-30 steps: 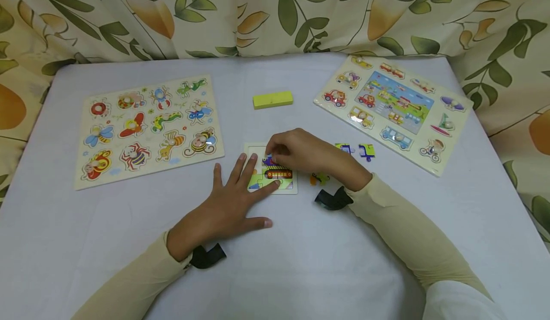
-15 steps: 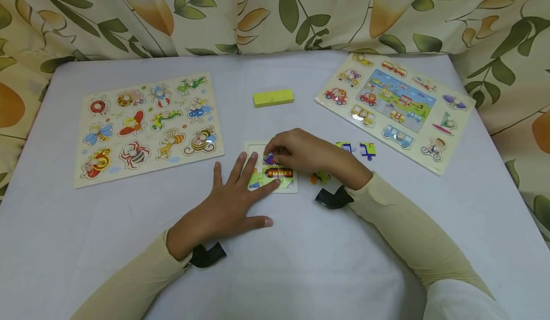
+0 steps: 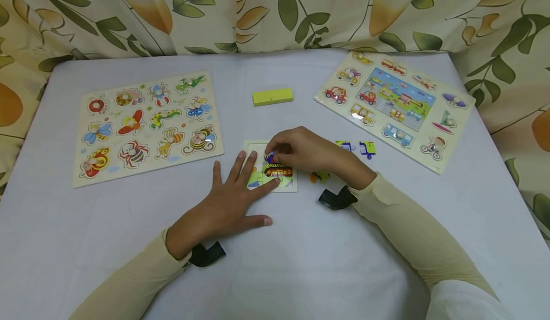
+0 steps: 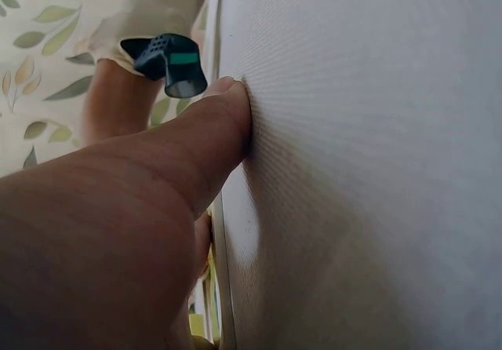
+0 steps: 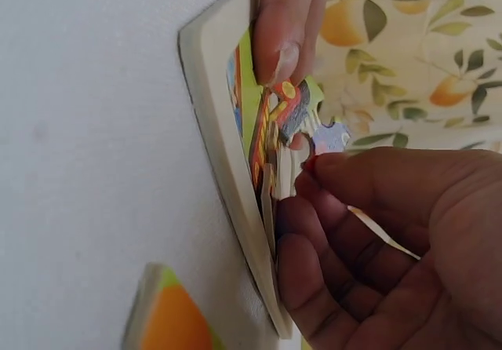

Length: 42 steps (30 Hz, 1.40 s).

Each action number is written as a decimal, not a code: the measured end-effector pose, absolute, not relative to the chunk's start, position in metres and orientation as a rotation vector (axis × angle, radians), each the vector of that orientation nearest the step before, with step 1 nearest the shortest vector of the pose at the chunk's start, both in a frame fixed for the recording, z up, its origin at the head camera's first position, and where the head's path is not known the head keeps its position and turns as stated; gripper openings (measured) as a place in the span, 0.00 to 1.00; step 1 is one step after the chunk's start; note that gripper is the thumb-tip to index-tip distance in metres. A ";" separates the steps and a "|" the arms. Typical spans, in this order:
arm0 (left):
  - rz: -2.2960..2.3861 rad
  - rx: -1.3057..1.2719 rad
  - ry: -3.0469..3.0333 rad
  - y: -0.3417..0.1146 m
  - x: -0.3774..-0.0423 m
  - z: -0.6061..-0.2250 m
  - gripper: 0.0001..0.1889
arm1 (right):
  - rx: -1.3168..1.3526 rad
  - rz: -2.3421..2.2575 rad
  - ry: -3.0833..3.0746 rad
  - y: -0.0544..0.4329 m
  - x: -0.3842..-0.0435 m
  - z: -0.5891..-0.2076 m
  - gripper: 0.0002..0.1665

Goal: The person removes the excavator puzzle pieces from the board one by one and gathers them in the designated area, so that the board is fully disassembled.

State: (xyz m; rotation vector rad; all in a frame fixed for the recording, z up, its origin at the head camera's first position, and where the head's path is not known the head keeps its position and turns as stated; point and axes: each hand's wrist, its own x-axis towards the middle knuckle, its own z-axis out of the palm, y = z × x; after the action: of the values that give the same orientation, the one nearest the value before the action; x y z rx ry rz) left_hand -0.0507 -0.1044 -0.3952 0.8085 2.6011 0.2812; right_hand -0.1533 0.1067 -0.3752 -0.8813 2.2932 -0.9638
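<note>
A small jigsaw puzzle in a white-edged tray (image 3: 294, 189) lies mid-table, showing a red and orange vehicle on green. My left hand (image 3: 225, 203) is spread flat, with fingertips on the tray's left side and on the lower pieces; its thumb rests on the cloth. Over the upper part, my right hand (image 3: 307, 150) pinches a purple-blue jigsaw piece (image 5: 329, 136) between thumb and fingers. In the right wrist view that piece is tilted up, close over the tray. Part of the puzzle is hidden under the right hand.
Loose jigsaw pieces lie right of the tray: a green-orange one (image 3: 320, 176) and a purple-green one (image 3: 367, 149), with another beside it. A yellow block (image 3: 272, 97) lies behind. An insect peg board (image 3: 129, 101) is at left, a vehicle peg board (image 3: 423, 150) at right.
My right wrist has shifted slightly to the right while its fingertips stay over the same part of the puzzle. The left hand keeps its place.
</note>
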 end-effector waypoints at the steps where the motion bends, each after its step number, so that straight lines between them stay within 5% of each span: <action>1: 0.282 0.806 2.599 -0.104 -0.051 -0.395 0.42 | -0.874 -0.981 2.280 0.107 -0.154 -0.376 0.09; 42: 0.303 0.806 2.616 -0.104 -0.051 -0.396 0.43 | -0.891 -1.048 2.370 0.158 -0.146 -0.362 0.14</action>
State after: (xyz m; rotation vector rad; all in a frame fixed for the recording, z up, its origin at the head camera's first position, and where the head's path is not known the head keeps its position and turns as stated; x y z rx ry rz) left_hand -0.0507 -0.1040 -0.3956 0.8059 2.6164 0.3034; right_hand -0.1465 0.1579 -0.3616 -0.8914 2.3700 -1.0484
